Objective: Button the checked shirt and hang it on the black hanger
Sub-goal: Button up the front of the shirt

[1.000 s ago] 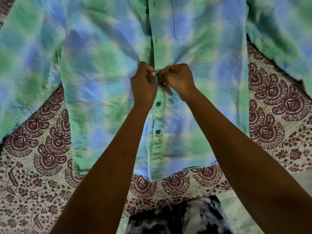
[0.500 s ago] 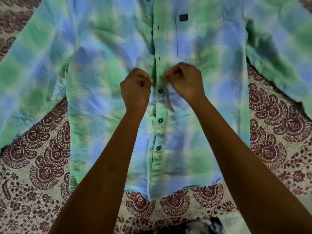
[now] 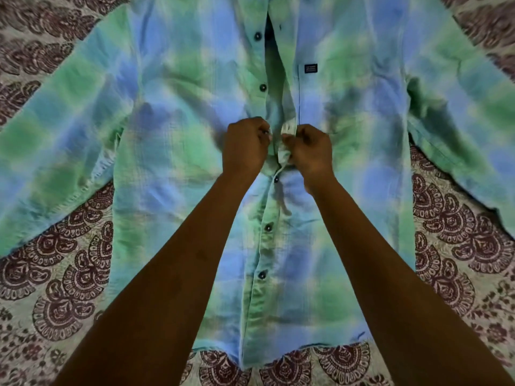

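Note:
The green and blue checked shirt (image 3: 172, 151) lies flat, front up, on a patterned bedspread, sleeves spread to both sides. Three dark buttons below my hands are fastened; the placket above them gapes open, with two loose buttons showing on its left edge. My left hand (image 3: 245, 147) pinches the left placket edge at mid-chest. My right hand (image 3: 310, 151) pinches the right placket edge and folds it back, showing its pale underside and a buttonhole. The hands are almost touching. No black hanger is in view.
The cream bedspread (image 3: 67, 277) with maroon paisley print shows around the shirt at both sides and along the hem. A small dark label (image 3: 310, 69) marks the chest pocket right of the placket.
Both hands moved up the placket from the third fastened button to the one above it. The right hand now folds back the buttonhole edge. The camera tilted up the shirt.

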`<state>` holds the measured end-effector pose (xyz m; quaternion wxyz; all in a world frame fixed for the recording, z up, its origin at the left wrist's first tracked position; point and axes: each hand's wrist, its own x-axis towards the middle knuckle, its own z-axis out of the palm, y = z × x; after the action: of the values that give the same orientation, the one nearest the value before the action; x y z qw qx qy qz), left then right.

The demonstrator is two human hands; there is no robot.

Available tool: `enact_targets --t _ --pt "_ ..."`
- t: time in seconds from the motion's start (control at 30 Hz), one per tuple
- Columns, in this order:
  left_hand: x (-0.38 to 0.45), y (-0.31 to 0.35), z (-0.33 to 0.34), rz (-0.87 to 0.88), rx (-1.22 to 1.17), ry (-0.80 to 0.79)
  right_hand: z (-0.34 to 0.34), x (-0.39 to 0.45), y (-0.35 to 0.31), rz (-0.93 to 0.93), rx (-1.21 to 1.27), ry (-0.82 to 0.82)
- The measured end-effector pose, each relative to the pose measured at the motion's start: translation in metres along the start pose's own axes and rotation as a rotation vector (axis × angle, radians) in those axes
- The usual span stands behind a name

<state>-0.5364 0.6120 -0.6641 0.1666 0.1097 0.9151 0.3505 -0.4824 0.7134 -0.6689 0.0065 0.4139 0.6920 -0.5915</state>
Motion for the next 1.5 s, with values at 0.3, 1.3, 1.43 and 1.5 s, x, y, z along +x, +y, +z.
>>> enact_targets --t 0.3,1.3,1.43,1.5 --pt "0.009 0.018 -0.002 -0.148 -0.037 0.137 0.007 -0.009 0.01 -0.146 0.109 0.059" --pt "0.011 0.02 -0.009 -0.413 -0.47 -0.028 0.017 0.004 0.005 -0.142 0.168 0.085" --pt "0.006 0.017 -0.008 -0.462 -0.596 -0.074 0.021 0.001 0.007 -0.2 0.068 0.112" --pt "0.005 0.017 -0.005 -0.456 -0.593 -0.033 0.021 0.0 0.007 -0.221 0.072 0.109"
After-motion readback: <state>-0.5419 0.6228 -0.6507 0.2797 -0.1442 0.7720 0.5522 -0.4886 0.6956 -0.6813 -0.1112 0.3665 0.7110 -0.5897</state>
